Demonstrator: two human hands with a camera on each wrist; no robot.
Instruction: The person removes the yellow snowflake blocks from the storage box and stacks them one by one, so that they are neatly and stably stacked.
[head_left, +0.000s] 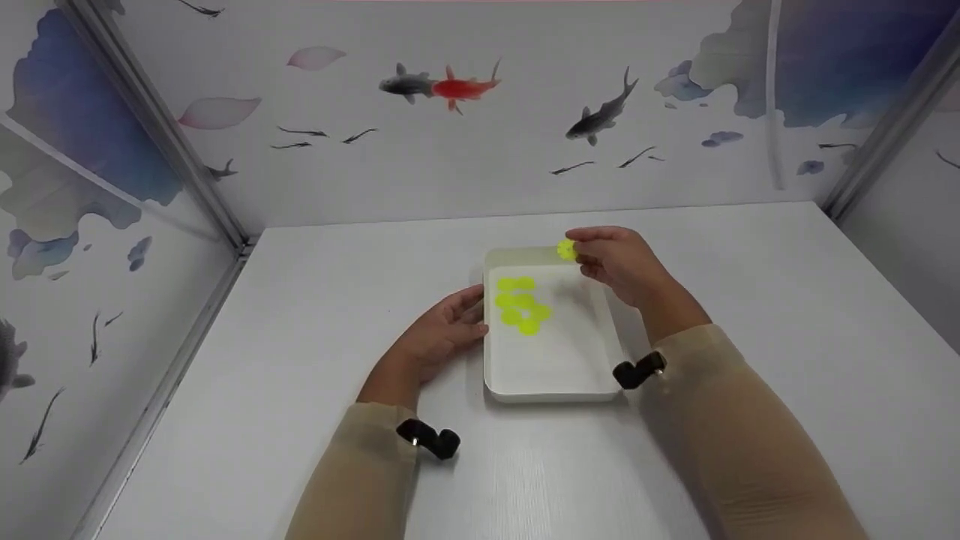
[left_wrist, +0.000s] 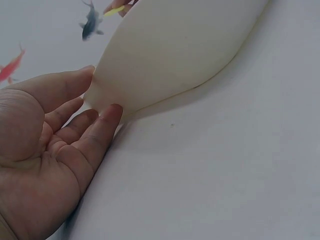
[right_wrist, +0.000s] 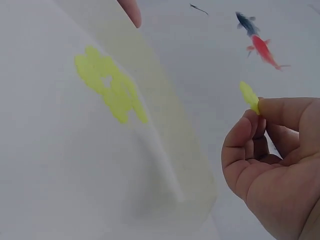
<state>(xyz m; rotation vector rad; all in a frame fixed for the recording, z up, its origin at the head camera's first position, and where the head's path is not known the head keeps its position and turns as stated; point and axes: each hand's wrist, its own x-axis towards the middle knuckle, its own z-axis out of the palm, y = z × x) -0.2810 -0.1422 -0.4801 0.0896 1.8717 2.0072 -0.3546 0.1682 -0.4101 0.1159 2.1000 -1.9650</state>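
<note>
Right hand [head_left: 619, 262]: pinching a small piece between thumb and finger, with the other fingers bent in behind; it is over the tray's far right corner in the head view.
Held yellow piece [head_left: 566, 250]: at the right hand's fingertips, on their left side; scalloped at the edge, its broad face showing to the head view. In the right wrist view it is nearly edge-on, jutting up and left from the fingertips.
White tray [head_left: 562, 367]: below and left of the right hand, directly right of the left hand; its long axis runs away from the person.
Yellow cluster [head_left: 516, 301]: several like pieces, close together on the tray floor — leftward of the right hand and nearer the person than its fingertips.
Key relation: from the held piece, the cluster lies left and toward the person, with bare tray floor just right of it. The left hand is nearer the cluster, but the tray's side wall stands between.
Left hand [head_left: 448, 330]: fingers relaxed and apart, tips and thumb touching the tray's left side — pinching no piece.
Counter [head_left: 315, 465]: white, beneath the tray and both hands.
</note>
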